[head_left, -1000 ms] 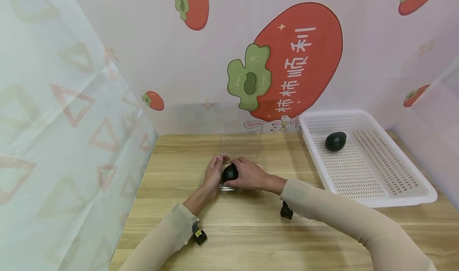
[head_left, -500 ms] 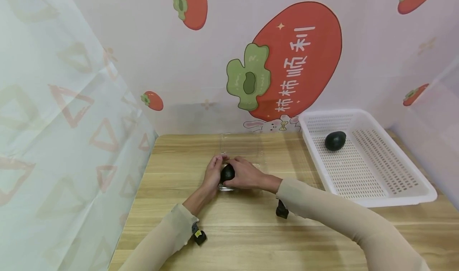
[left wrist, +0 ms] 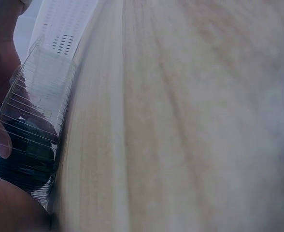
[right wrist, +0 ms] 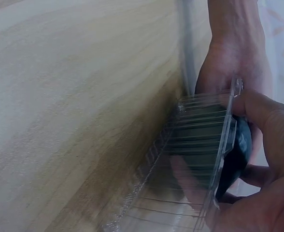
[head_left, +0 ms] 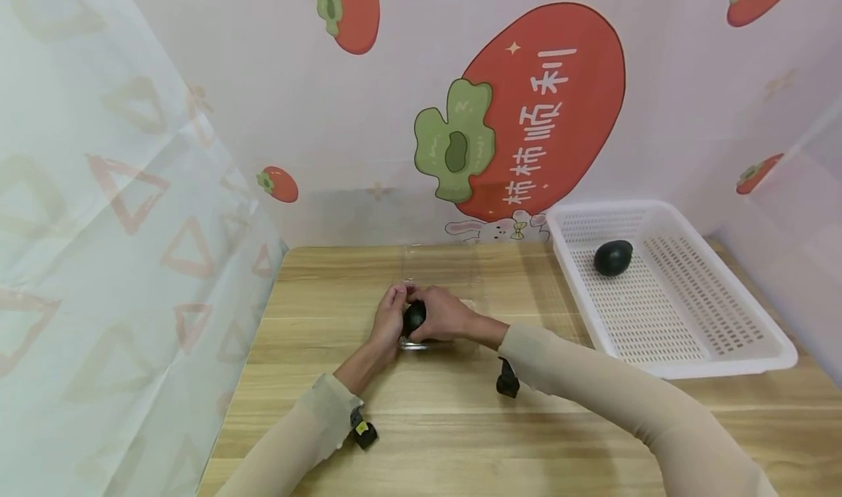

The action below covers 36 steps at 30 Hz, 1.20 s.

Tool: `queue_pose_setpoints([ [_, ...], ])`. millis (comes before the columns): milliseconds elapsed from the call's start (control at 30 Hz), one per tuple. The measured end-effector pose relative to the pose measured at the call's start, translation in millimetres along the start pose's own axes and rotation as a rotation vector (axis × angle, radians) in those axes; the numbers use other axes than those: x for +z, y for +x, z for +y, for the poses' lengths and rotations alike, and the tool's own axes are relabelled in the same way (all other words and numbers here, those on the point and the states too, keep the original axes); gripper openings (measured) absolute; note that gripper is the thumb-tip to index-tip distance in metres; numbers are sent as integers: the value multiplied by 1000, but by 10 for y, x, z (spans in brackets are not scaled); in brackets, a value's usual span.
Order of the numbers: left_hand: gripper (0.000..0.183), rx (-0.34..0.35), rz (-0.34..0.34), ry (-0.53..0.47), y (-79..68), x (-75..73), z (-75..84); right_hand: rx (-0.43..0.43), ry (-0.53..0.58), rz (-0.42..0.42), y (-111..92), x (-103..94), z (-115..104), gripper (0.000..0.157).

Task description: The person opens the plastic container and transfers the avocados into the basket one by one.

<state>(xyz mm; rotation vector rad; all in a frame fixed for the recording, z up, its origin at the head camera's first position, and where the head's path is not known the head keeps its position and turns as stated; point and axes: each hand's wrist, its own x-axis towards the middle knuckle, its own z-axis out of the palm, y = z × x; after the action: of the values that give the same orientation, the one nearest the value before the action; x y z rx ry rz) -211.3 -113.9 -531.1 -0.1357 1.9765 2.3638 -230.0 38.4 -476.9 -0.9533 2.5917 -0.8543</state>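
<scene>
My right hand (head_left: 449, 316) grips a dark green avocado (head_left: 414, 319) inside a clear plastic clamshell box (head_left: 421, 346), toward its left end. The hinged lid (head_left: 439, 262) lies open on the far side. At the box's left end, my left hand (head_left: 387, 327) holds the wall, fingers reaching around to the back. Through the ribbed wall in the left wrist view, the avocado (left wrist: 23, 157) shows low in the box. The right wrist view has the avocado (right wrist: 239, 151) partly above the rim, with right-hand fingers around it.
A white perforated basket (head_left: 723, 371) stands on the right of the wooden table (head_left: 421, 438), with another dark avocado (head_left: 613, 258) inside. A printed cloth (head_left: 355, 131) hangs behind the table; another sheet (head_left: 131, 278) runs along the left.
My right hand has shifted slightly left with the avocado, bringing it closer to my left hand and the box's left end. The left hand stays about where it was.
</scene>
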Motion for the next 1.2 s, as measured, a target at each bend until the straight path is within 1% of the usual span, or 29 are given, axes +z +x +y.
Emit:
queue_pose_setpoints([
  [167, 23, -4, -3, 16, 0, 1, 0, 0, 9, -5, 33, -7, 11, 66],
  [367, 23, -1, 12, 11, -1, -3, -7, -10, 12, -1, 29, 5, 38, 65],
  [600, 25, 7, 6, 25, -6, 7, -1, -2, 42, 25, -16, 18, 62, 64],
  [867, 24, 19, 28, 34, 8, 19, -16, -30, 41, 60, -34, 31, 101, 62],
  [1000, 25, 20, 37, 43, 8, 25, -15, -31, 56, 69, -42, 37, 109, 63],
  [1200, 27, 26, 31, 45, 26, 14, -21, -18, 82, 77, -65, 37, 137, 65],
])
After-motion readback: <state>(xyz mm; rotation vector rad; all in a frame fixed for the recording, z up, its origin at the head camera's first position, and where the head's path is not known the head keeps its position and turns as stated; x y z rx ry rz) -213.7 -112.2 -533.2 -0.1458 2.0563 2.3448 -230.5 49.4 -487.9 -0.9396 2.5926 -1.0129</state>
